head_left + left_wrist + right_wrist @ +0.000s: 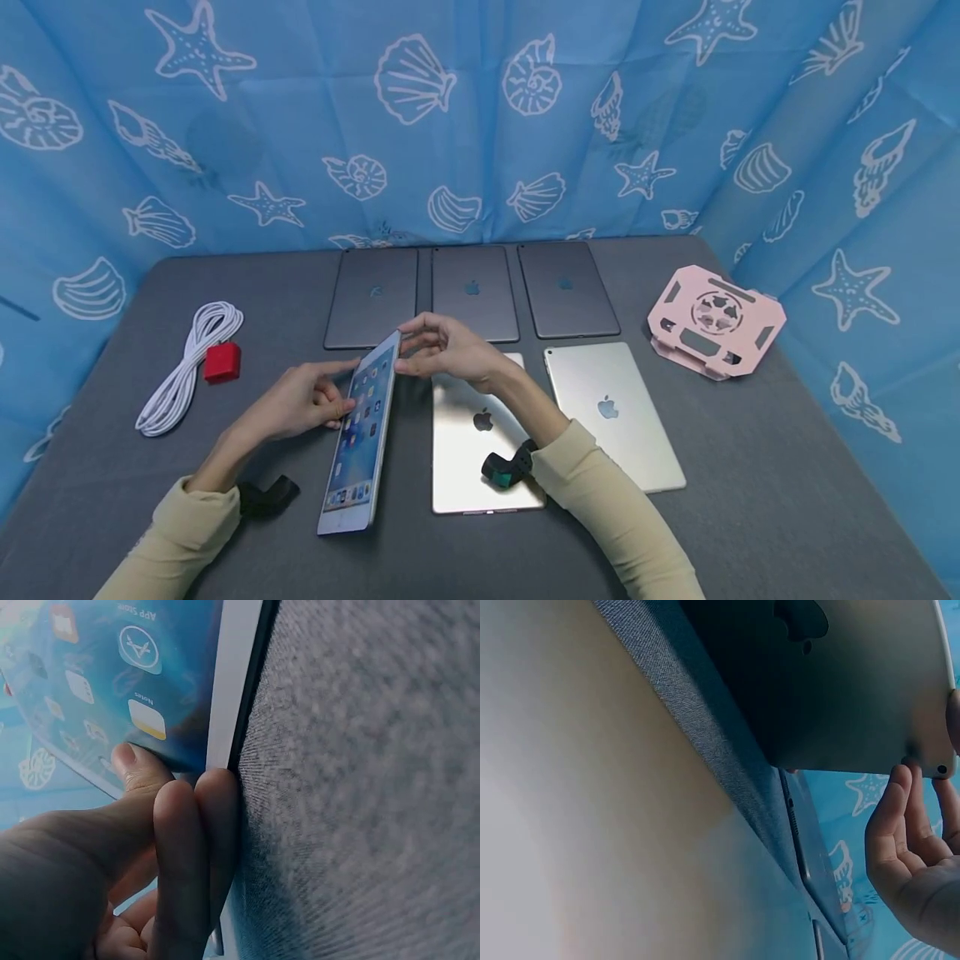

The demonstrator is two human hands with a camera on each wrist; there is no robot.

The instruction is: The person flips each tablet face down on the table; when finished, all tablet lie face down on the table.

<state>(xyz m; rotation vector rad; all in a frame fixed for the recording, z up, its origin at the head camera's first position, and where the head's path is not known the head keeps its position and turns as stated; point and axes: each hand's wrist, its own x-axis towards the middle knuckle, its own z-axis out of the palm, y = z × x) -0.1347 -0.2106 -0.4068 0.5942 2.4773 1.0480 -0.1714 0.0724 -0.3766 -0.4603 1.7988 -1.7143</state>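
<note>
A white-framed tablet (363,442) stands tilted up on the table, its lit screen facing left. My left hand (300,400) grips its left long edge, with the thumb on the screen (142,667) in the left wrist view. At the far right corner, my right hand (453,350) holds the tablet between thumb and fingers. The right wrist view shows the tablet's plain back (847,705) with a dark apple logo, and right-hand fingertips (900,776) beside the camera lens. Just right of it lies a pale gold tablet (480,467), face down, partly under my right forearm.
A silver tablet (611,408) lies face down further right. Dark grey tablets (371,312), (480,304), (570,296) form a row behind. On the left are a coiled white cable (176,375) and red block (222,362); at right, a pink stand (716,321). A blue curtain (465,125) backs the table.
</note>
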